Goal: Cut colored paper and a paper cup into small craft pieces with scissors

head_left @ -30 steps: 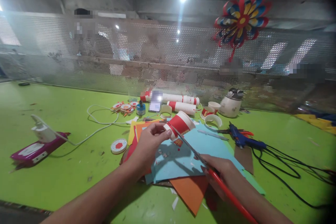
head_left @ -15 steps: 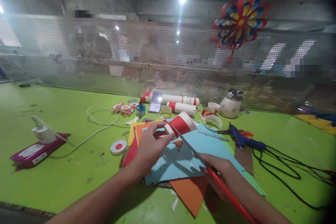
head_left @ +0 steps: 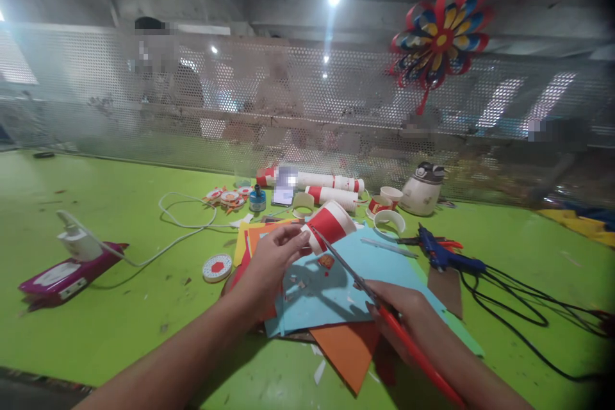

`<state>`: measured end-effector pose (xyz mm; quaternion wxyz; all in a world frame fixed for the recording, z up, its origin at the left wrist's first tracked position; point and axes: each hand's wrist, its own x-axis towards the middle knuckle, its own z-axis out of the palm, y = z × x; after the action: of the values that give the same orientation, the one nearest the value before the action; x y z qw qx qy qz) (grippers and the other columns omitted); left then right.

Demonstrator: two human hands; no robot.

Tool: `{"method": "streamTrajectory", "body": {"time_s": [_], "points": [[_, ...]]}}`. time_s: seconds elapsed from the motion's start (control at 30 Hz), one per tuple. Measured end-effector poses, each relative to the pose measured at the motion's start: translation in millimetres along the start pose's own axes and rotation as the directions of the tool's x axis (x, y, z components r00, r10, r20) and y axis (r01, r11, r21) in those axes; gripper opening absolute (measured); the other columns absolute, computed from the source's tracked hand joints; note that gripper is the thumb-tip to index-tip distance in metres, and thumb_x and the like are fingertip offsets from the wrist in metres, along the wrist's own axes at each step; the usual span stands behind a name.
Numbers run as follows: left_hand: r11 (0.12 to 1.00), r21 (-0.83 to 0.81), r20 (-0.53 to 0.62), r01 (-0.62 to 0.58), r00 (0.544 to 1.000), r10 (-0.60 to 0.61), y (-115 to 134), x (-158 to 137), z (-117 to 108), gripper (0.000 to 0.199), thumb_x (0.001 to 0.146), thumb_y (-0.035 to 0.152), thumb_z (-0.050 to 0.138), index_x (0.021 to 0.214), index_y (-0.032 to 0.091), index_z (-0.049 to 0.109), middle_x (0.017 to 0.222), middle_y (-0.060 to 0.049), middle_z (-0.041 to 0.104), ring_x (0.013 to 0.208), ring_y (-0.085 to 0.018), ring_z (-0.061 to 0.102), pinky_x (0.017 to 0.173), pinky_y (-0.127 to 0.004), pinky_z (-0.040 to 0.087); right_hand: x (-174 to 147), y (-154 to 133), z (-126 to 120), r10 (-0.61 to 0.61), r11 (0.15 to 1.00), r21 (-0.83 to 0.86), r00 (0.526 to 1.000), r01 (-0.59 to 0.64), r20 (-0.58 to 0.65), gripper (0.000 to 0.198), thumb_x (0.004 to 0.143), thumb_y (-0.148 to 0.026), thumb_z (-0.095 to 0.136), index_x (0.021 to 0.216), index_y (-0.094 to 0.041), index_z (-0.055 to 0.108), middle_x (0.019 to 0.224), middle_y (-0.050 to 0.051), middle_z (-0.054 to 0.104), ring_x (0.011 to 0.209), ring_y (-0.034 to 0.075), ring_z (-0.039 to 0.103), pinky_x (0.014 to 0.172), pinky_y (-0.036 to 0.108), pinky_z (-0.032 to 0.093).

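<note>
Tilted above the stacked papers is a white paper cup (head_left: 331, 225) with a wide red band. My left hand (head_left: 276, 256) pinches it by its left end, fingers behind and thumb in front. Red-handled scissors (head_left: 391, 320) are gripped in my right hand (head_left: 408, 311), their blades pointing up and left. The blade tip meets the cup's red band near my left thumb; whether it pierces the wall I cannot tell. Under both hands lie light blue paper sheets (head_left: 321, 307) with small scraps and an orange sheet (head_left: 348, 355) sticking out in front.
To the right lies a blue glue gun (head_left: 446, 256) with trailing black cords. Cut cup rings (head_left: 390, 224), white-and-red tubes (head_left: 334, 197), a phone (head_left: 283, 195) and a blue bottle (head_left: 257, 200) stand behind. A purple power strip (head_left: 72, 278) with a charger sits left.
The cup has turned slightly and tipped further upward, with my left hand shifting a little on it. My right hand and the scissors stay almost in place.
</note>
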<state>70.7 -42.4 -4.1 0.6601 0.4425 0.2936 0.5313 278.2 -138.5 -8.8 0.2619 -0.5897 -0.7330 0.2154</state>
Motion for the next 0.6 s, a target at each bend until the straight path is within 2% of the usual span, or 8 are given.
{"method": "streamTrajectory", "body": {"time_s": [0.13, 0.3, 0.43, 0.6], "points": [[1.000, 0.020, -0.035, -0.001, 0.999, 0.001, -2, 1, -3, 0.042, 0.068, 0.032, 0.076, 0.103, 0.014, 0.064, 0.103, -0.013, 0.067, 0.082, -0.021, 0.067, 0.080, -0.037, 0.052, 4, 4, 0, -0.034, 0.999, -0.004, 0.999, 0.034, -0.004, 0.036, 0.084, -0.027, 0.051, 0.117, -0.025, 0.065, 0.111, 0.006, 0.071, 0.098, 0.029, 0.064, 0.079, 0.035, 0.050], [0.997, 0.077, -0.036, 0.011, 0.999, -0.008, -5, -1, -6, 0.047, 0.069, 0.033, 0.075, 0.111, 0.019, 0.060, 0.110, -0.012, 0.064, 0.080, -0.021, 0.068, 0.071, -0.034, 0.054, 5, 5, 0, -0.028, 1.000, -0.012, 1.000, 0.028, -0.004, 0.036, 0.085, -0.027, 0.051, 0.118, -0.027, 0.064, 0.111, 0.006, 0.072, 0.096, 0.030, 0.065, 0.074, 0.034, 0.051], [0.984, 0.175, -0.050, -0.019, 0.998, 0.028, -4, -3, -5, 0.051, 0.068, 0.035, 0.075, 0.114, 0.020, 0.060, 0.109, -0.011, 0.066, 0.079, -0.020, 0.067, 0.069, -0.031, 0.054, 2, 0, 1, -0.017, 1.000, -0.024, 1.000, 0.017, -0.006, 0.034, 0.085, -0.026, 0.050, 0.115, -0.028, 0.065, 0.104, 0.003, 0.074, 0.088, 0.028, 0.067, 0.067, 0.031, 0.051], [0.991, 0.132, -0.030, -0.005, 1.000, 0.009, -4, -4, -4, 0.052, 0.068, 0.037, 0.074, 0.114, 0.017, 0.060, 0.090, -0.010, 0.070, 0.077, -0.022, 0.066, 0.065, -0.032, 0.053, 2, -10, 2, 0.004, 0.999, -0.038, 1.000, -0.003, 0.010, 0.026, 0.085, -0.020, 0.048, 0.099, -0.026, 0.069, 0.079, 0.000, 0.074, 0.071, 0.023, 0.066, 0.059, 0.026, 0.046]]}}
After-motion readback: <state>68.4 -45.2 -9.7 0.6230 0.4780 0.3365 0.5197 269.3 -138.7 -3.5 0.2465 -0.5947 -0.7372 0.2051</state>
